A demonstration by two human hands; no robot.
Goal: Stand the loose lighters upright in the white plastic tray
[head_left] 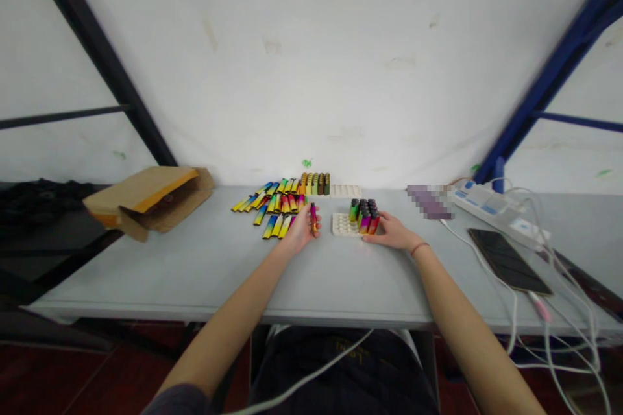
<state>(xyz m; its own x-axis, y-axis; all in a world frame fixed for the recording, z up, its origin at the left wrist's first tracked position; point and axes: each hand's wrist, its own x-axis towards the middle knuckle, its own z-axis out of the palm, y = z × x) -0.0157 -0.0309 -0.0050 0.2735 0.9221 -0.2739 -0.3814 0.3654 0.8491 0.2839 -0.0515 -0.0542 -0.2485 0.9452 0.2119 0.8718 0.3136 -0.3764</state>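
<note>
Cardboard packaging lies open at the far left of the pale grey table. To its right, a loose pile of rainbow-coloured tubes lies flat and overlapping, with a short row of upright tubes behind it and a white tray at the back edge. The left hand sits at the pile's right side, fingers closed narrowly around one pink and gold tube standing upright. Just right of that hand is a white dimpled tray, and a tight cluster of upright tubes stands on its right part, their dark tops facing up. The right hand rests low on the table beside this cluster, fingers extended toward it and holding nothing. It is unclear whether they touch the tray. Further right are a pixelated object, a white power strip with white cables running from it, and a dark phone lying flat.
</note>
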